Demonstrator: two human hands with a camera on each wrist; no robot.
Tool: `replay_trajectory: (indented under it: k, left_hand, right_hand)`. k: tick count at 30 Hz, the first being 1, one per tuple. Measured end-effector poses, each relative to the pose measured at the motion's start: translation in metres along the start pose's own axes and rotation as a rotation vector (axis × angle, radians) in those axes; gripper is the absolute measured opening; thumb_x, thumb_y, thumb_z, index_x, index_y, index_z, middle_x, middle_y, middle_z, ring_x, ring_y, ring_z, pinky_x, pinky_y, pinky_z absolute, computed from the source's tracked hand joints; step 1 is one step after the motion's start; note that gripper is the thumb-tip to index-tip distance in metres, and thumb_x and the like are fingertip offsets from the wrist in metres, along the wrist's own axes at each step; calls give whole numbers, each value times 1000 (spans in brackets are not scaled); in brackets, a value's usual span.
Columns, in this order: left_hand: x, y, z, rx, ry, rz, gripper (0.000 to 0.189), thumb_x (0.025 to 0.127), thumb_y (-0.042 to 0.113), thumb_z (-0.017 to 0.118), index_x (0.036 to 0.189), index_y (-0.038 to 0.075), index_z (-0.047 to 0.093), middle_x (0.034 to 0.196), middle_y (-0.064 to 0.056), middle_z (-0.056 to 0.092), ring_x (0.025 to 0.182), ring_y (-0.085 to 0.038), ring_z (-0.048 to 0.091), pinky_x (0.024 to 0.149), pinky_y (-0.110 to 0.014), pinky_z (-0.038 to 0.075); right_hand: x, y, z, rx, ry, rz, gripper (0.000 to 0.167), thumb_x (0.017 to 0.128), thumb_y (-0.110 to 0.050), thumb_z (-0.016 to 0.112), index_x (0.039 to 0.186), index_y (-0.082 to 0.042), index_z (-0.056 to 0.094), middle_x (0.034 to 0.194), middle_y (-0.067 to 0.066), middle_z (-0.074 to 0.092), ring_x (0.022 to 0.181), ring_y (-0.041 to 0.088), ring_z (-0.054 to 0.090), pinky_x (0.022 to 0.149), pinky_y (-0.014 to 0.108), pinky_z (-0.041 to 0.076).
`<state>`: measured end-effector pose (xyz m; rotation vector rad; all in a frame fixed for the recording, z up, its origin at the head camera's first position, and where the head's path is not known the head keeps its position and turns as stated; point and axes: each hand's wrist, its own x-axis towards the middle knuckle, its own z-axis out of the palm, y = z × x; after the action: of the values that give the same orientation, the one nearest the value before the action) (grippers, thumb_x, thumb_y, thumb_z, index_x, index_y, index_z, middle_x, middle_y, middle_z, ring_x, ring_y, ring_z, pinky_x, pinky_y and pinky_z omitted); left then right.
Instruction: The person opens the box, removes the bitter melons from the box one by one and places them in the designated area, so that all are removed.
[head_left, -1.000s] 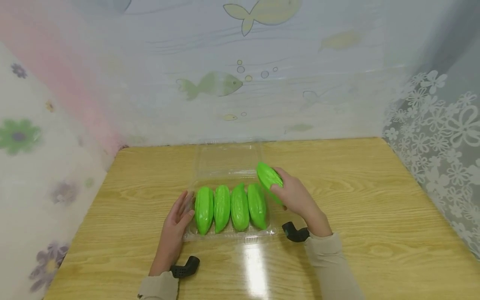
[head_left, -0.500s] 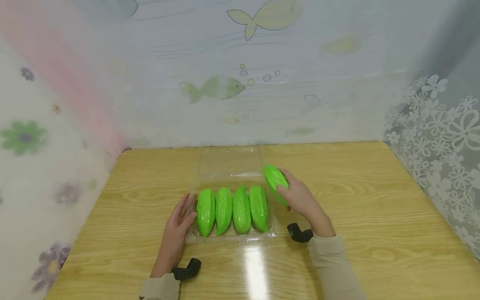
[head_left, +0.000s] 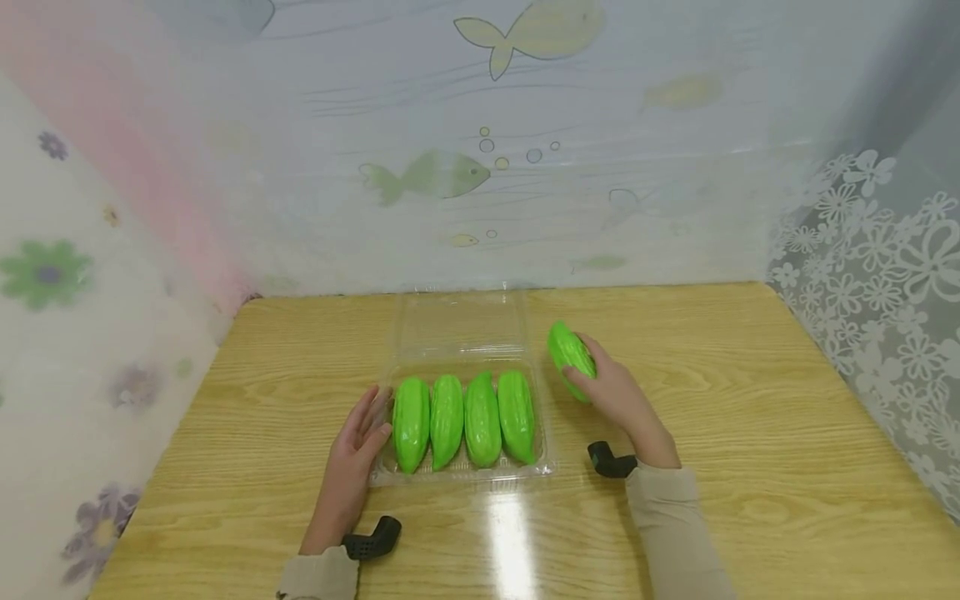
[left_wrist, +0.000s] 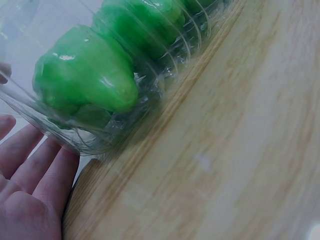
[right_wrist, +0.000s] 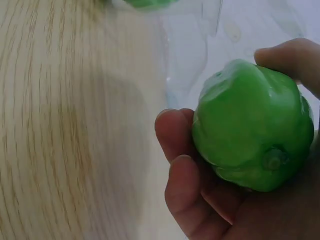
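Taking the clear box [head_left: 465, 477] as the clock's centre, the right hand [head_left: 618, 396] is hanging at about two o'clock, its grip curling firmly round a green vegetable [head_left: 567, 350]. Over the last second this hand is drifting away from the box's right rim, and the gap between is widening; the held piece is apparently being carried clear of the box, so the handling is probably still under way. Four similar vegetables [head_left: 482, 421] are lying side by side inside, holding their places. At nine o'clock the left hand [head_left: 352, 446] is resting relaxed fingers against the box's side, gripping no vegetable and likely steadying it on the table [head_left: 750, 417]. The lid [head_left: 461, 323] is lying back toward twelve o'clock.
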<state>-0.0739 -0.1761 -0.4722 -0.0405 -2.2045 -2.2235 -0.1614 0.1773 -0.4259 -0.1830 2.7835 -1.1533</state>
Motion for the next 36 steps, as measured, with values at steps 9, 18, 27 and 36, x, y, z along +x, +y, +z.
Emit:
replay_trajectory:
  k: [9, 18, 27, 36]
  left_hand:
    - [0, -1, 0, 7, -3, -7, 56, 92, 22, 49, 142, 24, 23, 142, 6, 30, 130, -9, 24, 97, -11, 27]
    - [0, -1, 0, -9, -9, -1, 55, 93, 21, 49, 142, 25, 23, 141, 5, 32, 130, -9, 25, 97, -12, 27]
    - [1, 1, 0, -14, -18, 8, 56, 93, 20, 48, 142, 24, 23, 141, 4, 32, 130, -9, 24, 98, -12, 26]
    - [0, -2, 0, 2, -8, 5, 55, 93, 20, 48, 142, 25, 23, 141, 5, 33, 129, -9, 25, 97, -12, 27]
  right_hand:
    - [2, 17, -2, 7, 29, 53, 73, 86, -52, 48, 143, -19, 18, 127, 18, 43, 102, 33, 48, 75, 45, 45]
    - [-1, 31, -9, 51, 60, 110, 69, 89, -50, 43, 142, -10, 21, 135, 20, 35, 113, 37, 40, 85, 54, 38]
    - [-5, 41, -20, 86, 125, 186, 72, 91, -48, 38, 142, -3, 16, 135, 25, 31, 112, 38, 38, 86, 54, 37]
    - [-8, 48, -22, 156, 177, 234, 73, 91, -46, 40, 142, -2, 13, 138, 25, 27, 119, 40, 33, 92, 56, 32]
